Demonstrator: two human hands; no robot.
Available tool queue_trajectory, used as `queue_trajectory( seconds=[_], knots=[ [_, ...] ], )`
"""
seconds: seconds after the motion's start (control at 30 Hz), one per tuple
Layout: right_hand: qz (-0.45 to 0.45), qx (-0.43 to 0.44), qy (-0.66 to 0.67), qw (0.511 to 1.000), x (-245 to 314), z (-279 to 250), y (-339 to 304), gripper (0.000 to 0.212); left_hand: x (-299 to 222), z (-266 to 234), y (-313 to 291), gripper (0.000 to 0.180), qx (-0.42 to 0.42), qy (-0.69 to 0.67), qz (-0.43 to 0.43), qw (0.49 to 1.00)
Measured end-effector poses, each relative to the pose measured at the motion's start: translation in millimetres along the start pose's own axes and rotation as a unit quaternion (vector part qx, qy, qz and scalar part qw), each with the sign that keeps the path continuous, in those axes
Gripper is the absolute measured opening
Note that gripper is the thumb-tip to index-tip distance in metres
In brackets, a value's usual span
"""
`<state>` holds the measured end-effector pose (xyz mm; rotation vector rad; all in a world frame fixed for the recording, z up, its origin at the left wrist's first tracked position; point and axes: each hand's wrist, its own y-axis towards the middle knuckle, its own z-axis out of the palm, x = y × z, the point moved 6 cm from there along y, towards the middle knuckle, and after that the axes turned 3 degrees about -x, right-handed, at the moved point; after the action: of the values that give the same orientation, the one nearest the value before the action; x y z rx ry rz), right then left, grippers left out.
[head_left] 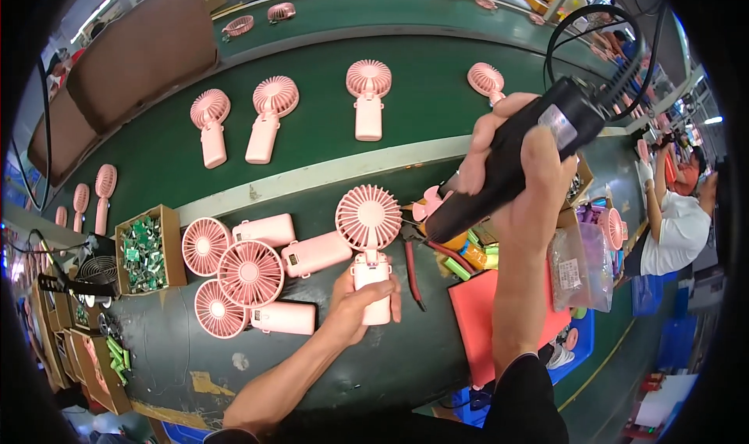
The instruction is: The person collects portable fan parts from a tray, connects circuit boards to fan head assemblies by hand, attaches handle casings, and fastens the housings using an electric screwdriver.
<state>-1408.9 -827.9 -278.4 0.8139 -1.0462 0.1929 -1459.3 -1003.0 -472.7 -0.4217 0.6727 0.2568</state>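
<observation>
My left hand (349, 310) is closed round the handle of a pink handheld fan (369, 219), its round grille pointing away from me. Above and to the right, my right hand (538, 182) grips a thick black electric screwdriver (499, 167), tilted with its narrower end down to the left. A cable runs from the screwdriver's upper end. Left of the held fan, several more pink handheld fans (250, 272) lie in a loose pile on the bench. Between my hands rest cutting pliers (413, 278) with red handles and a small pink fan blade (426, 204).
A green conveyor belt (312, 151) carries several pink fans beyond the bench rail. At left stands a cardboard box (173, 249) of green circuit boards. Green battery cells (117, 358), a red sheet (476, 319) and a clear plastic bag (568, 268) lie around. A co-worker (679, 218) is at right.
</observation>
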Motion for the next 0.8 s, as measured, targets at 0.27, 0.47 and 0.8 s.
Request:
queue_trajectory(
  seconds=[0.27,0.47,0.8],
  knots=[
    [0.015,0.074,0.007,0.997,7.7,38.3,-32.7,0.063,2.6,3.5,-0.3,0.031,0.012,0.003,-0.011,1.000],
    [0.003,0.081,0.003,0.997,7.7,35.8,-32.1,0.062,2.6,6.5,-1.5,0.027,0.007,0.000,-0.017,1.000],
    [-0.006,0.091,0.018,0.996,-0.7,46.9,-33.5,0.052,0.3,-4.3,-1.9,0.026,0.017,0.000,-0.015,1.000]
  ],
)
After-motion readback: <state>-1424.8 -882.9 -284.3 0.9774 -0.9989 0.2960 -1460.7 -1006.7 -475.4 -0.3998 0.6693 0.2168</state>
